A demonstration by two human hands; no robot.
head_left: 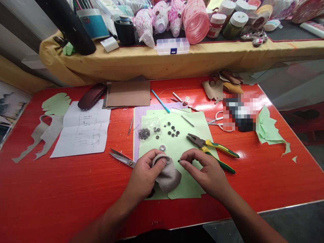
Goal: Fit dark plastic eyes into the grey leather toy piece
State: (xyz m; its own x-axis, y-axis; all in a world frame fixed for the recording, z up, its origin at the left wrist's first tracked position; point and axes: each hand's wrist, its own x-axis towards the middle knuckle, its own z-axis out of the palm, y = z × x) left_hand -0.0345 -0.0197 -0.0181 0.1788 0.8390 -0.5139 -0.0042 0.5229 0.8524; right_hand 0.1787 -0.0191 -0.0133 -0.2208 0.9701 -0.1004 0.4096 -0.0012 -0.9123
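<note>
My left hand [143, 173] is closed on a grey leather piece [170, 180], folded like a small pouch, with the thumb pressed near a round spot at its upper edge. Just to the right, my right hand [206, 168] pinches a small dark snap button part [179, 161] between thumb and forefinger, apart from the leather. Beyond both hands, a round metal disc [162, 147] lies on green paper [199, 128]. Several loose snap parts [173, 128] are scattered farther back, beside a clear bag of snap parts [144, 134]. A thin metal rod [187, 120] lies behind them.
Pliers with yellow-green handles [221, 148] lie right of my right hand; scissors [123, 158] are by my left. A sketched sheet [82, 135], brown boards [128, 93], a dark mouse-shaped object [91, 96] and leather scraps [215, 89] surround them. A cluttered shelf [141, 62] runs behind.
</note>
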